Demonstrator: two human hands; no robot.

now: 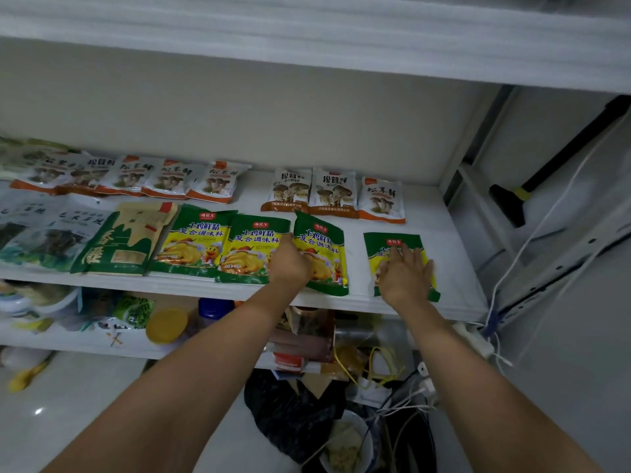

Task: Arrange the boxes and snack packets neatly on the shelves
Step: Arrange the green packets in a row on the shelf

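Observation:
Green-and-yellow seasoning packets lie in a row along the front of the white shelf. My left hand grips the left edge of the third packet, which is tilted and partly lifted. My right hand presses flat, fingers straight, on a fourth packet lying apart at the right. Two more such packets overlap to the left. Behind them, white mushroom packets with orange bottoms lie in a back row.
A green-and-tan bag and pale packets fill the shelf's left. The lower shelf holds jars with a yellow lid and bags. Cables hang at the right post. A black bag and a bowl lie on the floor.

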